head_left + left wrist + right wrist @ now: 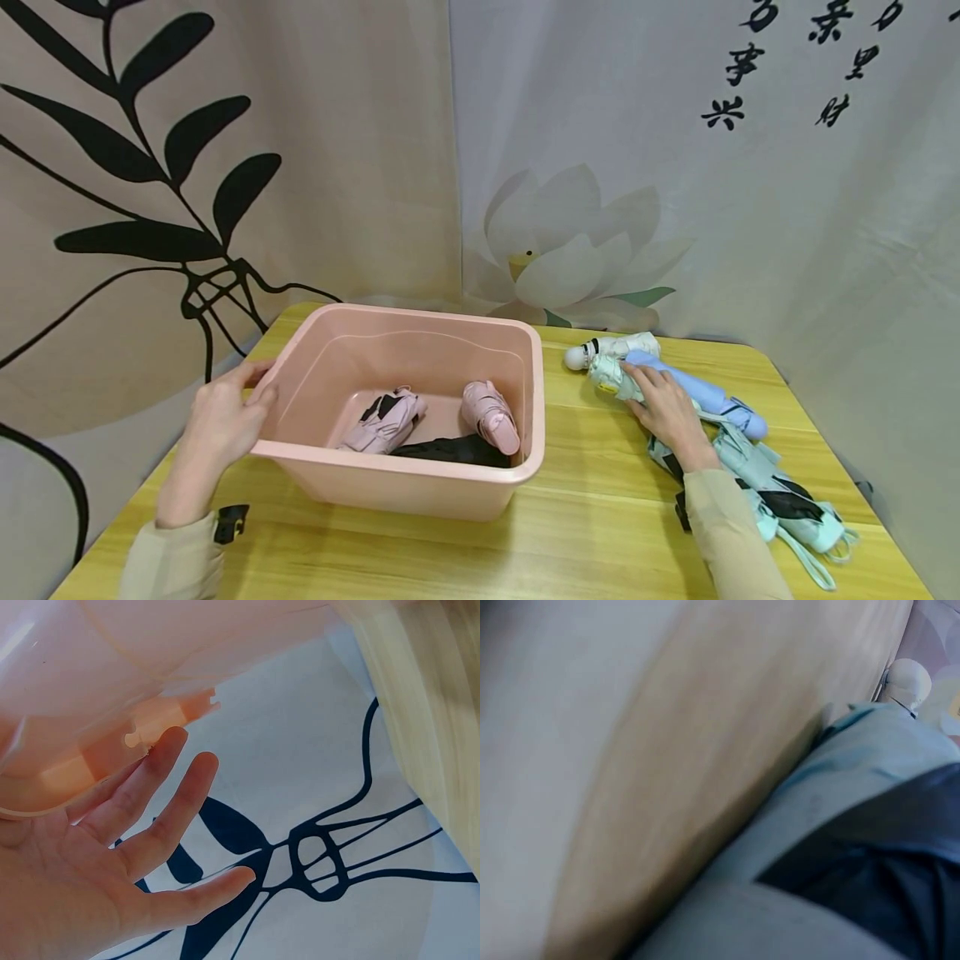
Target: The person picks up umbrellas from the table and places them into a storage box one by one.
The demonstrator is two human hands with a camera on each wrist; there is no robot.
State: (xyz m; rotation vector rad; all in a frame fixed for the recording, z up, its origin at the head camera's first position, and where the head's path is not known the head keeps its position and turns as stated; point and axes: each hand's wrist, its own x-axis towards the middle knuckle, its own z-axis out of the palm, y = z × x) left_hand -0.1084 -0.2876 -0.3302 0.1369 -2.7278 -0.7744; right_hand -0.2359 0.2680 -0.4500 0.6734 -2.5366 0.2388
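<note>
At the left end of a pink plastic bin (397, 487), my left hand (225, 417) grips the rim with the thumb over it. The left wrist view shows the other fingers (180, 802) of this hand spread loosely beneath the rim. Inside the bin lie a lilac folded umbrella (386, 421), a pink folded umbrella (491, 417) and a black folded one (453, 451). Over on the right, my right hand (667, 408) holds a mint-green folded umbrella (611, 375) near its end. The right wrist view is blurred and leaves that hand out.
Beside the mint umbrella lie a white folded umbrella (630, 343) with a round knob and a blue folded umbrella (697, 387). More pale green umbrellas (772, 479) with black parts and straps lie by the right forearm. Printed curtains hang behind the wooden table (600, 517).
</note>
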